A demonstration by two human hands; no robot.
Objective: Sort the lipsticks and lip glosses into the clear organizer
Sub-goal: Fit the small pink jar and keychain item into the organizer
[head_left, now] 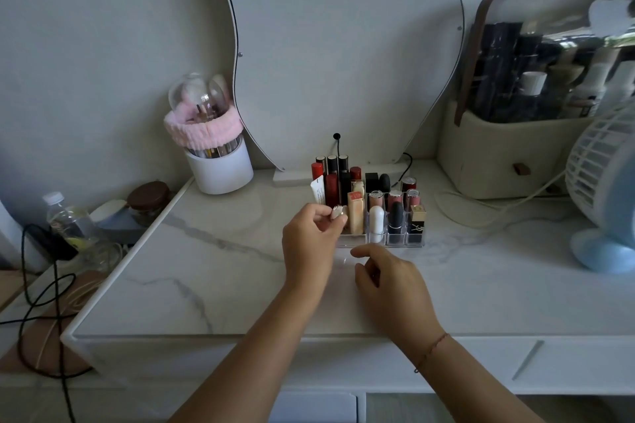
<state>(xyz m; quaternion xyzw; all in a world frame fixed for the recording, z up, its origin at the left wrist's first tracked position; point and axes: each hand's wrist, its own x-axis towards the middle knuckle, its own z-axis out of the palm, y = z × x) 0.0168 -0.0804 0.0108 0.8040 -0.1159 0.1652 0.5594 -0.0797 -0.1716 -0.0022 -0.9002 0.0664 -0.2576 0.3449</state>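
A clear organizer [395,241] stands on the marble table top, filled with several upright lipsticks and lip glosses in red, black, gold and pink. My left hand [311,237] is at its front left corner, with the fingers pinched on a small pale lipstick [338,211] held just above the front left compartment. My right hand [388,280] hovers loosely curled over the table just in front of the organizer and holds nothing.
A white brush holder [223,170] with a pink band stands at the back left, a mirror [340,45] behind the organizer. A beige cosmetic case [498,154] and a blue-and-white fan [604,189] are at the right, with a cord [481,220] on the table. Bottles and cables lie beyond the left edge.
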